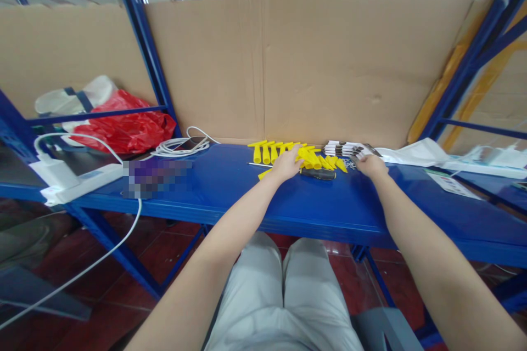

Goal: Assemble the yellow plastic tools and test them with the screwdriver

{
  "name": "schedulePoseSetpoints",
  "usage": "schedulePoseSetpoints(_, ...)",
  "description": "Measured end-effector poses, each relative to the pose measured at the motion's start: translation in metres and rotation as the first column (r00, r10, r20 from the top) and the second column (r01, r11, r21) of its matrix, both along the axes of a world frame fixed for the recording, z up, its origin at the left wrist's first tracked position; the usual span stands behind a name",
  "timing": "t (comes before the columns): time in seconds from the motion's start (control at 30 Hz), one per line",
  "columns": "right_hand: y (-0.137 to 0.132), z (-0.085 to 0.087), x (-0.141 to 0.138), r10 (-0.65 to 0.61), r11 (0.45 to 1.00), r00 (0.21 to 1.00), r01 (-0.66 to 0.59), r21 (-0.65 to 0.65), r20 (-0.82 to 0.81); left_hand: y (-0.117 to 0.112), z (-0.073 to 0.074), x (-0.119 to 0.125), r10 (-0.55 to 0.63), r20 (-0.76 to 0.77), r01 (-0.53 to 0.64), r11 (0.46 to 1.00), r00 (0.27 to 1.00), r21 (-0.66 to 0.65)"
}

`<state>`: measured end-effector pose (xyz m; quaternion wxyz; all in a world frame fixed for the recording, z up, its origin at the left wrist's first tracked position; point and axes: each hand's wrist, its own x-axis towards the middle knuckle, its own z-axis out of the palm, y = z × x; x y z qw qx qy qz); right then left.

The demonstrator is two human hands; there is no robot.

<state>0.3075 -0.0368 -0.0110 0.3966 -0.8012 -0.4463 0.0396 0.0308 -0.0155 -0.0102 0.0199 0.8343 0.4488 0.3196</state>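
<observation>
Beside a row of yellow plastic pieces (269, 153), my left hand (287, 164) has its thumb and fingers closed around part of the yellow cluster (312, 158). A screwdriver lies under that wrist, its black handle (319, 174) showing to the right and its shaft tip to the left. My right hand (371, 165) is by a small pile of metal bits that look like screws (349, 164). Its fingers are bent together at the end of a stack of white-and-black pieces (342, 148); what they pinch is too small to make out.
The blue shelf table (230, 189) has a cardboard wall (321, 66) behind it. At left are a white power strip (88, 184), coiled white cable (181, 147) and a red plastic bag (125, 120). White packaging (415, 153) and a printed card (453, 184) lie at right.
</observation>
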Motion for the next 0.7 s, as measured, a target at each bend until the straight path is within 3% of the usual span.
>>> schedulePoseSetpoints(0.1,-0.0031,-0.0027,0.0047,-0.107,0.982,0.991,0.118,-0.148,0.080,-0.0008,0.0009,0.0005,-0.023,-0.014,0.023,1.000,1.000,0.003)
schedulePoseSetpoints(0.3,-0.0031,-0.0062,0.0059,-0.137,0.982,0.987,0.146,-0.117,0.087,-0.0016,0.0010,0.0018,-0.080,-0.051,0.080,0.997,0.996,0.000)
schedulePoseSetpoints(0.5,-0.0027,-0.0061,0.0078,-0.158,0.987,0.987,0.158,-0.018,-0.010,-0.0030,0.0011,0.0018,-0.117,-0.047,0.117,0.993,0.992,-0.004)
schedulePoseSetpoints(0.7,-0.0063,-0.0030,0.0052,-0.169,0.969,0.984,0.175,-0.177,0.048,-0.0057,0.0031,0.0016,-0.122,-0.048,0.122,0.992,0.991,-0.019)
